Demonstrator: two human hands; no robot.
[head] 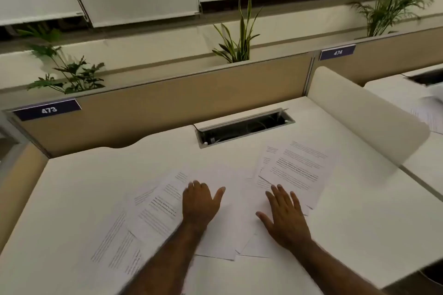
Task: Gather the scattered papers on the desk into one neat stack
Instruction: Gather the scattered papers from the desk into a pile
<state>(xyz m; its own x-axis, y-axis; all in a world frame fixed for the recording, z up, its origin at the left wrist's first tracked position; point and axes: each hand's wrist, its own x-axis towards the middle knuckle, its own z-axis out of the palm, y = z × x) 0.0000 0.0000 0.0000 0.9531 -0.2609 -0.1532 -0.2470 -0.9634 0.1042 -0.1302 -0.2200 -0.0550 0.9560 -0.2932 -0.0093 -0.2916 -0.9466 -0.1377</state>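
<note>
We see the papers still scattered over the middle of the white desk, overlapping at loose angles rather than stacked. The left hand lies flat, palm down, on the sheets left of centre, its fingers together and the thumb held out to the side. The right hand lies flat as well, fingers spread, on the sheets toward the right. Neither hand pinches or lifts a sheet that we can make out.

Much of the spread is hard to read. The printed lines are too small and blurred for us to tell any words, and the white sheets in the middle blend into the desk, so we cannot count them. Both forearms cover the near edges of several pages. A sheet at the lower left fades into blur.

Beyond the papers, an open cable slot is sunk into the desk; its inside is dark. A label reading 473 sits on the partition, with plants behind it, partly hidden.
</note>
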